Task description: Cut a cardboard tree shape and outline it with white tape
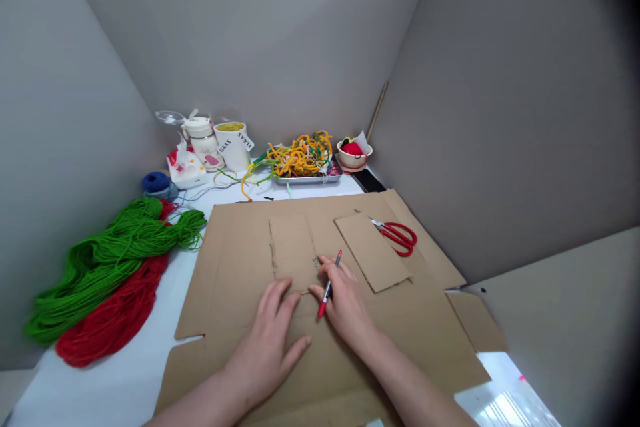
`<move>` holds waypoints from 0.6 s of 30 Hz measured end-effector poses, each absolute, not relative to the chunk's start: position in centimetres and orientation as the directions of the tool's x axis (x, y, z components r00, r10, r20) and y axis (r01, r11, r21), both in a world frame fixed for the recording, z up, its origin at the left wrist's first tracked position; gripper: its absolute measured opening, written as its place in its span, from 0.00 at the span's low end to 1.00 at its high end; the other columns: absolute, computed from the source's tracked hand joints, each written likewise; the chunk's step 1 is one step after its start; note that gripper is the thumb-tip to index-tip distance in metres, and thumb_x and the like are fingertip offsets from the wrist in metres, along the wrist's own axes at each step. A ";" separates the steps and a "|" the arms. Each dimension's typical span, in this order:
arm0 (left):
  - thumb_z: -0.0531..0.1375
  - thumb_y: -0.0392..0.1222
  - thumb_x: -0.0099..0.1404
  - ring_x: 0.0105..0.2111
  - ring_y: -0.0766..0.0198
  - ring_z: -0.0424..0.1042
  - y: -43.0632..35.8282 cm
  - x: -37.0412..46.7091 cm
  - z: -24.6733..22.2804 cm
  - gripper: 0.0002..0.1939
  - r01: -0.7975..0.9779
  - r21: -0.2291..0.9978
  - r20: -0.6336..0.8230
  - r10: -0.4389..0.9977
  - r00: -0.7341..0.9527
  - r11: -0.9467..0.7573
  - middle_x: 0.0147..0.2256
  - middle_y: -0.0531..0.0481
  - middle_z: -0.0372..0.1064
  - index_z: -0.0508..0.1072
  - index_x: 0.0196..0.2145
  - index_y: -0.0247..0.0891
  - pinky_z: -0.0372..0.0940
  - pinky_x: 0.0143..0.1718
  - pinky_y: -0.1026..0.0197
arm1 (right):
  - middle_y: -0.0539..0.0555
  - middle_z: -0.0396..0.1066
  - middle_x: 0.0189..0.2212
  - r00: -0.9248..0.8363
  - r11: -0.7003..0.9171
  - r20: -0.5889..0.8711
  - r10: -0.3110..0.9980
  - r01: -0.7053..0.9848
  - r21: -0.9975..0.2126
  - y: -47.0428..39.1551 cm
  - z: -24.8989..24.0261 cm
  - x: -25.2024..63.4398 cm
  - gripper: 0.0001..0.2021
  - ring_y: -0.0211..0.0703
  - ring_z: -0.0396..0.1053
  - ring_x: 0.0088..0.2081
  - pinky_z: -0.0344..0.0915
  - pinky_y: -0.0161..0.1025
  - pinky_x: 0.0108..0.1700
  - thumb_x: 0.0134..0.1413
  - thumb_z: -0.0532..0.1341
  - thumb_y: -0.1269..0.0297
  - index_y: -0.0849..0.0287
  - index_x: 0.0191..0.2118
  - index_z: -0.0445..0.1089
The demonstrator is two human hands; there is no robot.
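Head view: we see L hand [267, 340] palm-down, fingertips on the near edge of the narrow cardboard strip [293, 243], thumb spread wide, nothing gripped. R hand [345, 300] is partly curled w/ the red marker pen [331, 283] held slantwise across its fingers, red end toward us; index + thumb tips are apart, at the strip's near R corner. Strip lies flat just beyond both hands' fingertips, on the big cardboard sheet [240, 240].

R of R fingers, approx. level w/ and beyond them, we have the loose cardboard rectangle [373, 250], lying askew; red-handled scissors [400, 237] just past it, blades partly hidden. Well L of L fingers: green yarn skein [110, 253] over red yarn skein [117, 317]. Farther beyond, L to R: blue yarn ball [156, 181], tissue box [187, 170], lidded jar [204, 147], white canister [234, 150], metal tray [307, 180] w/ orange yarn [300, 155], bowl [353, 159] w/ red yarn ball [351, 148].
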State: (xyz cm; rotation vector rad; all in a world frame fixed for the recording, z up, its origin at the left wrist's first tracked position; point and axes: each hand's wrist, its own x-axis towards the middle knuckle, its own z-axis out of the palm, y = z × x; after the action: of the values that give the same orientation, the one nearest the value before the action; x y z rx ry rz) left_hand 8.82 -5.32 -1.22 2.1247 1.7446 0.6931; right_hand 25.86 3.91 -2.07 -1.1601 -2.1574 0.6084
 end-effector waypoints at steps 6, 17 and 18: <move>0.54 0.44 0.64 0.58 0.56 0.58 -3.1 6.6 1.7 0.20 0.237 0.939 -0.166 0.931 -0.324 0.250 0.56 0.36 0.57 0.59 0.53 0.38 0.55 0.57 0.48 | 0.59 0.69 0.45 -0.436 0.533 0.315 0.843 0.597 -0.600 3.8 -2.5 25.9 0.11 0.53 0.62 0.51 0.62 0.52 0.49 0.53 0.62 0.69 0.56 0.42 0.63; 0.64 0.31 0.52 0.23 0.70 0.71 2.8 6.6 2.1 0.07 -0.381 0.855 -0.426 0.895 -0.128 0.353 0.25 0.49 0.71 0.70 0.29 0.32 0.64 0.24 0.71 | 0.55 0.69 0.38 -0.397 0.512 0.328 0.857 0.581 -0.633 3.9 -2.7 26.0 0.21 0.49 0.66 0.43 0.64 0.46 0.44 0.52 0.62 0.72 0.57 0.52 0.60; 0.65 0.31 0.51 0.25 0.68 0.72 3.0 6.6 1.6 0.08 -0.378 0.861 -0.408 0.906 -0.114 0.341 0.27 0.49 0.72 0.70 0.30 0.32 0.66 0.26 0.69 | 0.56 0.69 0.39 -0.395 0.505 0.323 0.860 0.568 -0.650 3.9 -2.6 26.1 0.21 0.49 0.66 0.44 0.64 0.46 0.45 0.51 0.62 0.72 0.57 0.52 0.60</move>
State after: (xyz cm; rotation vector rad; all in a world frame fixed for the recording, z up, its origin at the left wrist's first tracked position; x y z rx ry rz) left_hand 6.58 3.02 1.58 0.5660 1.2344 1.1939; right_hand 26.10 3.87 -2.61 -1.1640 -2.1085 0.5894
